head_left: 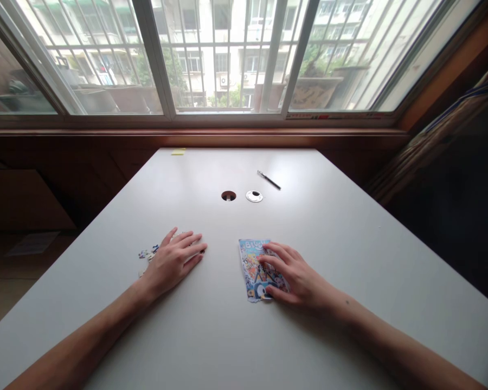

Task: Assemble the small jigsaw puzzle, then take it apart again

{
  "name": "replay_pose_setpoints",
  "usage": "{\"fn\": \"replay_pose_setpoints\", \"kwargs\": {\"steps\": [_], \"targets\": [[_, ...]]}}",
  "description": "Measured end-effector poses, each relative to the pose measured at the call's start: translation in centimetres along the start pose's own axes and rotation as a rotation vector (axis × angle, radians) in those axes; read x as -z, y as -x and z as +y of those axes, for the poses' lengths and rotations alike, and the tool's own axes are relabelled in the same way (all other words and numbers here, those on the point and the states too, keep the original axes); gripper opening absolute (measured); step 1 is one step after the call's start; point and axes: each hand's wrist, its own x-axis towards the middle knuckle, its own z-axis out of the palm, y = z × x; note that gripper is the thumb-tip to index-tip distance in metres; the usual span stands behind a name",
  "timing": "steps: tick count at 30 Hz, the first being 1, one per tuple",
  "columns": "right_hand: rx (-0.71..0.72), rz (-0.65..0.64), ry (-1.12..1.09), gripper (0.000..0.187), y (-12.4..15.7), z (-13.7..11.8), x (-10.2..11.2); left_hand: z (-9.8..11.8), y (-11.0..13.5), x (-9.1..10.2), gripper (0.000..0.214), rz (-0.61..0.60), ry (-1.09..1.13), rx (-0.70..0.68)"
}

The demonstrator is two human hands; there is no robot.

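Observation:
My left hand [173, 262] lies palm down over a small heap of jigsaw puzzle pieces [147, 253], fingers stretched out. Most of the heap is hidden beneath it; a few pieces show at its left side and past the fingertips. To the right, a colourful picture sheet [252, 268] with cartoon figures and the letters "Bluey" partly covered lies flat on the white table [211, 336]. Its lower edge looks torn. Resting on the sheet's right side is my right hand [295, 273], fingers spread and slightly bent, touching it without gripping.
Farther back a round hole [228, 196] opens in the tabletop, with a round silver cover [254, 196] beside it. A pen [269, 180] lies behind the cover. Yellow sticky notes [178, 151] are at the far left edge. A barred window [223, 59] stands beyond the table.

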Motion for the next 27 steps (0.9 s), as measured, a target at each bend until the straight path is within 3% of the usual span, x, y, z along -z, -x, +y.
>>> {"fn": "replay_pose_setpoints", "kwargs": {"steps": [5,10,12,15,17,21,27], "targets": [[0.001,0.001,0.0,0.053,0.0,0.2,-0.2,-0.5,0.2,0.2,0.023,0.07,0.054,0.001],[-0.001,0.006,0.001,0.054,0.1,0.3,-0.2,-0.5,0.4,0.9,0.023,0.009,0.017,0.048],[-0.006,0.004,-0.001,0.054,0.2,0.3,-0.2,-0.4,0.7,0.8,0.028,-0.009,-0.024,0.134],[-0.021,0.0,-0.004,0.055,0.2,0.2,-0.2,-0.4,1.4,0.2,0.059,-0.022,-0.058,0.344],[-0.028,-0.003,-0.003,0.055,0.2,0.1,-0.2,-0.6,1.9,-0.4,0.068,-0.043,-0.044,0.435],[-0.037,-0.012,0.004,0.054,0.2,0.0,-0.1,-1.0,2.1,-1.3,0.055,-0.051,-0.008,0.437],[-0.039,0.018,0.018,0.052,0.2,0.1,-0.3,-1.3,1.4,-0.7,0.037,0.04,0.084,0.359]]}}
